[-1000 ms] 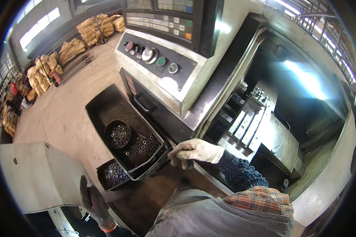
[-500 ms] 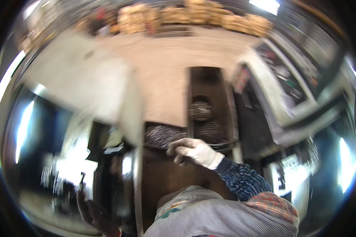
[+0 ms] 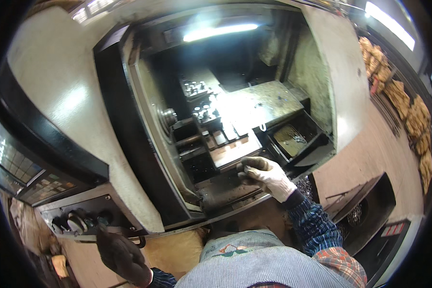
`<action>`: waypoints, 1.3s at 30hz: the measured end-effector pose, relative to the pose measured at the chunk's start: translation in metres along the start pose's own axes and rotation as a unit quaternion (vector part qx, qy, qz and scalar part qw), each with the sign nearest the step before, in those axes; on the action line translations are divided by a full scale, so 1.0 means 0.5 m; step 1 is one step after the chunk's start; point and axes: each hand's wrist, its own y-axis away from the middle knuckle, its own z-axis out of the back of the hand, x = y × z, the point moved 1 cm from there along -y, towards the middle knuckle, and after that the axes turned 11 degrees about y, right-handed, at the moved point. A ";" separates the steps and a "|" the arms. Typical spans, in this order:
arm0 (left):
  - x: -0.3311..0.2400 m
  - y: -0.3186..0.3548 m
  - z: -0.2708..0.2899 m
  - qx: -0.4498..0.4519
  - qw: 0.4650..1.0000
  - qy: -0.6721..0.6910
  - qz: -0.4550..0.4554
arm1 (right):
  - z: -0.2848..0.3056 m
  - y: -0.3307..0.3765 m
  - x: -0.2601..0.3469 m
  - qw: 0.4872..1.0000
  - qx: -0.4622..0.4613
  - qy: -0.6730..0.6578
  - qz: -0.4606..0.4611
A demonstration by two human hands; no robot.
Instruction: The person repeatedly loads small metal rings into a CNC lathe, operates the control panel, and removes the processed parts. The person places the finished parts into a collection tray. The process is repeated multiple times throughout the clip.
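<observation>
My left hand (image 3: 123, 256), in a dark glove, is at the lower left beside a machine control panel (image 3: 89, 214) with several round knobs. One finger stretches up to a dark green button (image 3: 103, 220); whether it touches is unclear. My right hand (image 3: 269, 176), in a white glove with darkened fingertips, hangs before the opening of a lathe-like machine. Its fingers curl in toward the thumb, and anything between them is hidden. Inside the lit machine are a round chuck (image 3: 168, 116), metal tool blocks (image 3: 221, 137) and a bright flat plate (image 3: 273, 101).
A black sliding door (image 3: 129, 129) edges the opening on the left. A dark tray (image 3: 293, 139) with metal bits sits inside at right. A dark metal bin (image 3: 377, 216) with a round part stands outside. Stacked yellowish sacks (image 3: 413, 120) lie far right.
My view has swung left from the floor and bins to the machine's front. My left hand has come up beside the control panel. My right hand stays curled in front of me.
</observation>
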 end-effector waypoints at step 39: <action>-0.028 -0.068 -0.103 -0.235 0.903 -0.357 0.049 | -0.209 -0.848 -0.198 0.971 -0.232 -0.053 0.033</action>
